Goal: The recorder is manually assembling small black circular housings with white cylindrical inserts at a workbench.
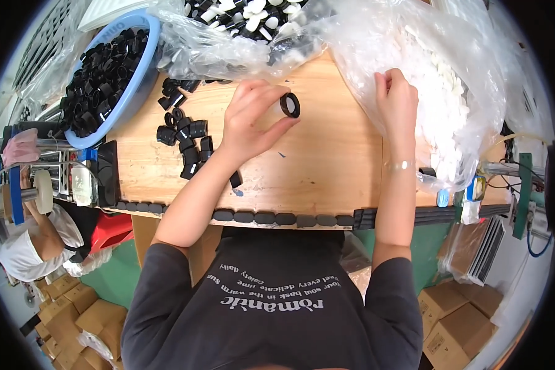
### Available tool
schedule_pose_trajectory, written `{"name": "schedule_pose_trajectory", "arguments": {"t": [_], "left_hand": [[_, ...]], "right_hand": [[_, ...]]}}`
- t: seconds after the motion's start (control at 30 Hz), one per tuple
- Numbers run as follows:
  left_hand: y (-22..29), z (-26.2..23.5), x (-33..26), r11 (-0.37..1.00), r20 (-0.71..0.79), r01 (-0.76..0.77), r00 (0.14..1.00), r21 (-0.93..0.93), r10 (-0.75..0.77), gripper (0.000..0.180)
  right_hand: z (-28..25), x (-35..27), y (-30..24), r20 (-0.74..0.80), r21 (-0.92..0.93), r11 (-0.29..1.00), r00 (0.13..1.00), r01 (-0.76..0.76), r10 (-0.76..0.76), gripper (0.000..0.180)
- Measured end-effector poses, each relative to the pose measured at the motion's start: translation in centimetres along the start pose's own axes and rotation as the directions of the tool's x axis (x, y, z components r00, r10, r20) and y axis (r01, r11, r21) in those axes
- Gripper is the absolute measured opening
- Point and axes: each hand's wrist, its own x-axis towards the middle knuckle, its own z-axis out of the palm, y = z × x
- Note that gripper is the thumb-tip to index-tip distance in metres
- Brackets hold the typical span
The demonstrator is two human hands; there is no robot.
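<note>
My left hand (251,120) is raised over the middle of the wooden table (320,160). Its thumb and fingers pinch a short black ring-shaped cap (297,106), turned so that its round opening shows. Further right, my right hand (398,102) is at the near-left side of a clear plastic bag heaped with small white pieces (447,123). The right thumb and fingertips are pressed together, and whatever they hold, if anything, is too small to make out. Left of my left forearm lies a loose group of black caps (188,135).
A blue basin (147,74) full of black caps stands at the far left. At the back, another clear bag holds black and white parts (253,21). Dark pads (265,217) line the table's front edge. One person (37,240) sits to the left; cardboard boxes (459,320) stand on the floor.
</note>
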Motion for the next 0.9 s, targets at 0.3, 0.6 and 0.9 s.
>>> {"name": "schedule_pose_trajectory", "arguments": {"t": [0.3,0.6,0.9], "left_hand": [[0.3,0.4,0.2,1.000,0.013,-0.016,1.000,0.003,0.016,0.044],[0.0,0.6,-0.1,0.999,-0.027,-0.010,1.000,0.043,0.012,0.045],[-0.2,0.6,-0.5,0.995,-0.043,-0.003,0.999,0.098,0.007,0.049]], "right_hand": [[-1.0,-1.0,1.1,-0.255,0.115,0.993,0.966,-0.002,0.031,0.017],[-2.0,-2.8,-4.8,-0.169,0.570,0.767,0.955,0.295,-0.242,0.007],[-0.2,-6.3,-8.9,-0.053,0.691,0.627,0.890,0.361,-0.453,0.011]]}}
